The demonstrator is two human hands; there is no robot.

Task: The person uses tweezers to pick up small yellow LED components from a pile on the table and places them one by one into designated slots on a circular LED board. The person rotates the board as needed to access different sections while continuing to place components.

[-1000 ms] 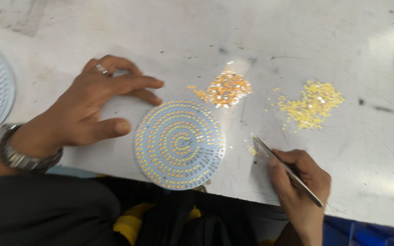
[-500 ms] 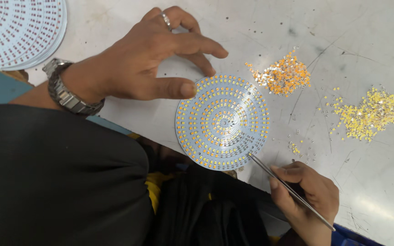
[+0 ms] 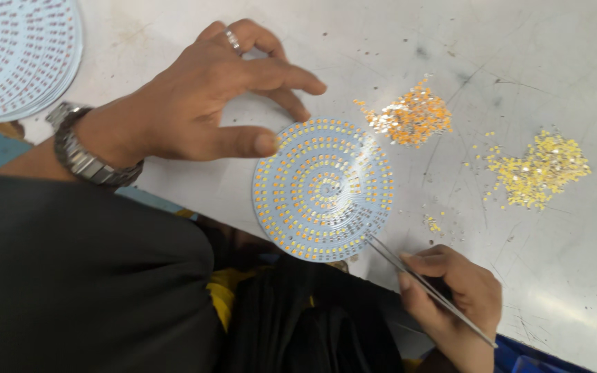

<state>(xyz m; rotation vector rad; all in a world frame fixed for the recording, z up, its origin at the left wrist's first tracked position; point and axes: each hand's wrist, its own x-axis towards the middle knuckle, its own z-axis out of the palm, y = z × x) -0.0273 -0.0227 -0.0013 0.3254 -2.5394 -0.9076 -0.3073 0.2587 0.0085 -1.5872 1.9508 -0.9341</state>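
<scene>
Fingers (image 3: 409,273) of your right hand (image 3: 454,297) pinch thin steel tweezers (image 3: 426,290) at the round studded board (image 3: 323,188); your left hand (image 3: 209,97), fingers spread, thumbs its rim on the scratched grey table (image 3: 519,41), near grainy orange chips (image 3: 409,117).

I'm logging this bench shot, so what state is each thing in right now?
Round board: flat on the table, edge overhanging, rows mostly filled.
Left hand: open, thumb touching the board's rim.
Right hand: grip shut on tweezers.
Tweezers: tips at the board's lower edge.
Orange pile: loose.
Yellow pile: loose.
Board stack: untouched.
</scene>
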